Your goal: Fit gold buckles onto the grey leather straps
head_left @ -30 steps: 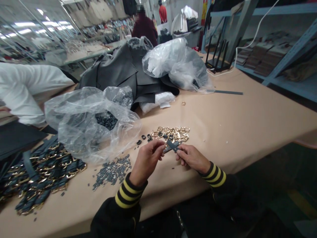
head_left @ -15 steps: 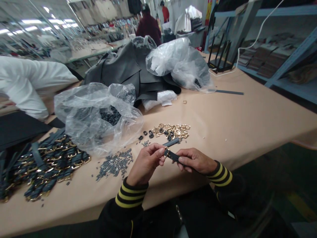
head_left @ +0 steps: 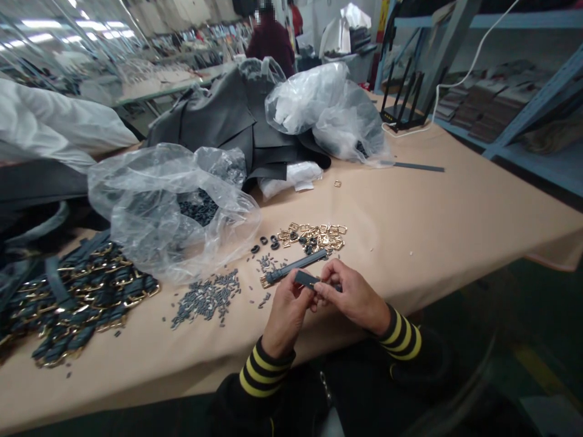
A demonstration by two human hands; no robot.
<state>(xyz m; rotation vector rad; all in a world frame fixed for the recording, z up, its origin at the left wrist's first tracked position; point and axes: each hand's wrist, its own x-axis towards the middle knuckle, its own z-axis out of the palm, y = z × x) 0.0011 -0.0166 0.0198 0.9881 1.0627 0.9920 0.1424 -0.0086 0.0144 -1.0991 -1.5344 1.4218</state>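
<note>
Between my two hands is a short dark leather strap (head_left: pixel 306 279). My left hand (head_left: pixel 288 309) pinches its left end with thumb and fingers. The fingers of my right hand (head_left: pixel 353 296) close on the strap's other part, and they hide much of it, including any buckle. Just beyond my hands a second buckled strap (head_left: pixel 296 267) lies on the table, its gold buckle at the left end. Behind it are a heap of gold buckles (head_left: pixel 325 233) and several black loops (head_left: pixel 274 243). Small dark pieces (head_left: pixel 207 297) are scattered to the left.
A pile of buckled straps (head_left: pixel 91 297) covers the table's left side. Behind are an open clear plastic bag (head_left: pixel 141 206), grey leather pieces (head_left: pixel 214 115), another plastic bag (head_left: pixel 319 103) and a router (head_left: pixel 403 112). A white sleeve (head_left: pixel 54 115) of another person shows at left.
My left hand has shifted right and turned, and the held strap's gold buckle is now out of sight. The strap on the table has come fully into view. At left, the white sleeve has moved.
</note>
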